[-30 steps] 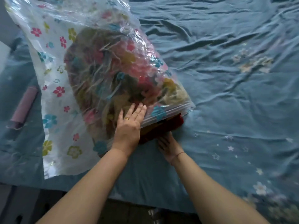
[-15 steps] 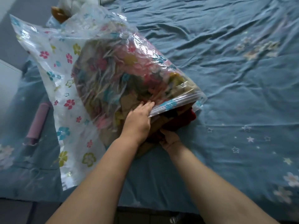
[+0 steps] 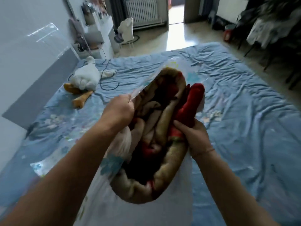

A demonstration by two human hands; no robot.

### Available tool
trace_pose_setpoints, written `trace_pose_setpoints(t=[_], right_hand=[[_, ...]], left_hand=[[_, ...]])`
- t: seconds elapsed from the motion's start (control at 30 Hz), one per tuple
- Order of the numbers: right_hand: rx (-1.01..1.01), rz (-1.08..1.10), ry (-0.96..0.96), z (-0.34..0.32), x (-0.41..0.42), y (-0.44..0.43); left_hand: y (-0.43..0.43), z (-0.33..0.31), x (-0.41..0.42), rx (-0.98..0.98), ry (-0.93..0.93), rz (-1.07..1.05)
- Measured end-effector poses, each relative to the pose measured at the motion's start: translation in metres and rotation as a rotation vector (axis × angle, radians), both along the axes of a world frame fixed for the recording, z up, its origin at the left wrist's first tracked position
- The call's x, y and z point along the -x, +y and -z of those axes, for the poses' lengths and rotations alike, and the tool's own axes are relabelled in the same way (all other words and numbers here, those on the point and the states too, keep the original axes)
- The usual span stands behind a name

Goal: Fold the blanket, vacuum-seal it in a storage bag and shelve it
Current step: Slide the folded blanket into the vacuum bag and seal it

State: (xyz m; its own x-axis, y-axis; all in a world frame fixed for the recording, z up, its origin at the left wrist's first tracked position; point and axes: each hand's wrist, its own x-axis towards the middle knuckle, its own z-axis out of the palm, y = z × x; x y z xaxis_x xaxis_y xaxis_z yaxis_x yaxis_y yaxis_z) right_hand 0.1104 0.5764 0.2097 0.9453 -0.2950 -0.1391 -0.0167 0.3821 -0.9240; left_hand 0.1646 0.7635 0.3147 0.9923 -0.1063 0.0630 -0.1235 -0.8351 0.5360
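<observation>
Right of the lifted bag (image 3: 114,163) the bed sheet (image 3: 244,111) lies open; left, a plush goose (image 3: 86,77) and cable (image 3: 104,75) crowd it.

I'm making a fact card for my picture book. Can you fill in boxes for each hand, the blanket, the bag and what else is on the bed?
Left hand: grips the rim of the clear flower-printed plastic storage bag
Right hand: grips the red fold of the tan and red plush blanket
Blanket: folded, in the bag, folds showing at the mouth
Bag: mouth open, not sealed
Also on bed: white plush goose with orange feet, on the wrinkled blue bed sheet
</observation>
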Motion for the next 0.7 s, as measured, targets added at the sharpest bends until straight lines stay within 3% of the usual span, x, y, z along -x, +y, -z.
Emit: trace_pose_setpoints(t=[0.1, 0.23, 0.4, 0.6, 0.7], right_hand=[[0.107, 0.001, -0.083, -0.049, -0.005, -0.008], [0.292, 0.009, 0.020, -0.062, -0.008, -0.011], [0.271, -0.075, 0.062, -0.064, -0.006, -0.013], [0.216, -0.295, 0.007, -0.066, -0.001, -0.012], [0.236, -0.401, 0.004, -0.061, 0.002, -0.012]], left_hand=[[0.008, -0.023, 0.002, 0.102, 0.026, -0.045], [0.001, 0.000, 0.021, 0.231, 0.099, -0.112], [-0.005, 0.018, 0.041, 0.492, 0.131, -0.210], [0.016, -0.001, 0.043, 0.450, 0.113, -0.325], [0.022, -0.002, 0.049, 0.331, 0.067, -0.409]])
